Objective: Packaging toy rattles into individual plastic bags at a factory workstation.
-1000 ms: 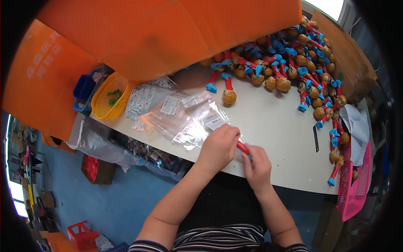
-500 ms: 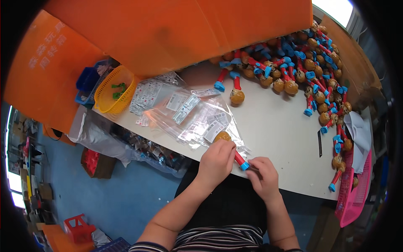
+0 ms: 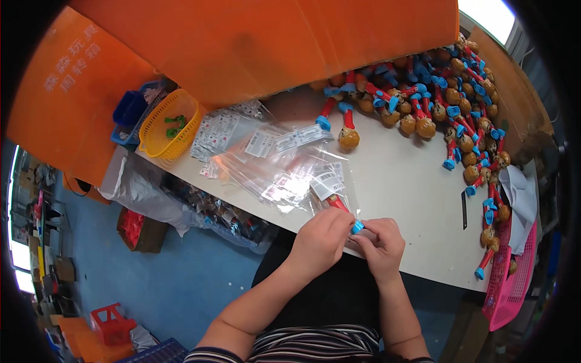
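Note:
At the table's near edge, a toy figure [image 3: 338, 203] with a red body and blue base lies partly inside a clear plastic bag [image 3: 348, 190]. A printed label in the bag partly hides its brown head. My left hand [image 3: 321, 241] is closed at the bag's near end, its fingertips pinched beside the blue base. My right hand [image 3: 382, 245] pinches the toy's blue base between thumb and fingers. Just beyond lie more clear bags [image 3: 272, 175] with printed labels inside.
Many similar toys [image 3: 423, 115] are heaped at the far right. A yellow basket [image 3: 158, 134] holding green pieces stands left, beside blue bins [image 3: 128, 112]. Orange boards [image 3: 272, 48] rise behind the table. A black strip [image 3: 464, 210] and a pink basket [image 3: 502, 296] lie right.
The toy has slid further into the bag, away from me, and its head is now behind the label. My left hand has moved from the toy's upper body to near its base.

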A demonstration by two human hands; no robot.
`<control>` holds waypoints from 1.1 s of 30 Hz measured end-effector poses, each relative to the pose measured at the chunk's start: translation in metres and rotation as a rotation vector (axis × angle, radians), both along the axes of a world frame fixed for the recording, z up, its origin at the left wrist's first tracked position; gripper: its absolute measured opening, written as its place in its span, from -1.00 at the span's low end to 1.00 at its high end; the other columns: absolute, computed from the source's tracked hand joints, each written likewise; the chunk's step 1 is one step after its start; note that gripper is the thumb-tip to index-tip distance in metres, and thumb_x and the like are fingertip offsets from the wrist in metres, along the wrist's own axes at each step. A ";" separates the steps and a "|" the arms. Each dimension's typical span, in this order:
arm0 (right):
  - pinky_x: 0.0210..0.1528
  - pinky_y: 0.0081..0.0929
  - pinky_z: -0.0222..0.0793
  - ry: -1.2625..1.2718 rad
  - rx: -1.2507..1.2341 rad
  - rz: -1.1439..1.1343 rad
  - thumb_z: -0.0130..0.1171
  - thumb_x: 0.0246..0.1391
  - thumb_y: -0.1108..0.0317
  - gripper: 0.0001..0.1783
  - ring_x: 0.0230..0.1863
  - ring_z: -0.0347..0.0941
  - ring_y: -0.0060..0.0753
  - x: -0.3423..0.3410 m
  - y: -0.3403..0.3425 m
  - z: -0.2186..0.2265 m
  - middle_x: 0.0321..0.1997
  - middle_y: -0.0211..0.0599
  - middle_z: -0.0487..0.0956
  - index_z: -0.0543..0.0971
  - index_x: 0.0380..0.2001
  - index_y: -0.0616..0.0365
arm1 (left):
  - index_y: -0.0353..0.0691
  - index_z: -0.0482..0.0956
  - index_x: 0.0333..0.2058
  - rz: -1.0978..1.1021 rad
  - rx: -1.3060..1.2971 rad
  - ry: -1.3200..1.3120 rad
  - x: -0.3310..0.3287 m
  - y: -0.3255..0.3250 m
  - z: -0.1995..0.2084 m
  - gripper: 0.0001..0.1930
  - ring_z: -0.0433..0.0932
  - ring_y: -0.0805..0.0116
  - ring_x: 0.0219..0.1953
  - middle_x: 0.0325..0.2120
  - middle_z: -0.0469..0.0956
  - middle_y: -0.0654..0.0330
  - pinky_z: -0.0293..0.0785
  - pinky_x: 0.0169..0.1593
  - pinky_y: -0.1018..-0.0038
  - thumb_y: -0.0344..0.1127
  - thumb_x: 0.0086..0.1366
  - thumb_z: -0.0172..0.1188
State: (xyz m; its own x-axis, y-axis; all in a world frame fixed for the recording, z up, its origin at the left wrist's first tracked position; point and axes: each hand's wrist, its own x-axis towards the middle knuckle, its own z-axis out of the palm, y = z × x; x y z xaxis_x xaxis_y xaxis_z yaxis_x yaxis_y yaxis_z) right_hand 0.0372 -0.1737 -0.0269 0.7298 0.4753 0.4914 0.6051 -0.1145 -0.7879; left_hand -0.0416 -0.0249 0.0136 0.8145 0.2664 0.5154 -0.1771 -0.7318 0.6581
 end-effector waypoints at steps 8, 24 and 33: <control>-0.28 -0.41 0.46 0.111 0.010 -0.201 0.44 -0.21 0.46 -0.68 -0.33 0.55 -0.25 -0.008 -0.002 0.006 -0.32 -0.24 0.62 0.63 -0.29 0.20 | -0.28 0.51 -0.34 0.079 0.111 0.019 0.005 -0.003 -0.017 -0.84 0.50 -0.01 -0.34 -0.42 0.50 0.02 0.45 -0.26 0.23 -0.58 0.06 0.21; -0.06 -0.37 0.44 -0.082 0.042 -0.191 0.45 -0.24 0.41 -0.64 -0.03 0.43 -0.14 0.002 0.022 0.000 -0.01 -0.09 0.42 0.58 -0.30 0.18 | -0.31 0.50 -0.34 0.003 0.083 0.049 -0.004 0.000 -0.006 -0.88 0.50 0.12 -0.42 -0.43 0.48 0.06 0.44 -0.36 0.39 -0.62 0.13 0.17; -0.23 -0.53 0.48 0.300 -0.024 -0.010 0.39 -0.14 0.53 -0.44 -0.16 0.56 -0.34 0.013 0.018 -0.006 -0.13 -0.24 0.57 0.40 -0.04 0.17 | -0.26 0.54 -0.22 -0.046 0.184 0.035 -0.002 -0.009 -0.012 -0.76 0.55 0.05 -0.31 -0.35 0.55 0.07 0.50 -0.24 0.28 -0.53 0.09 0.24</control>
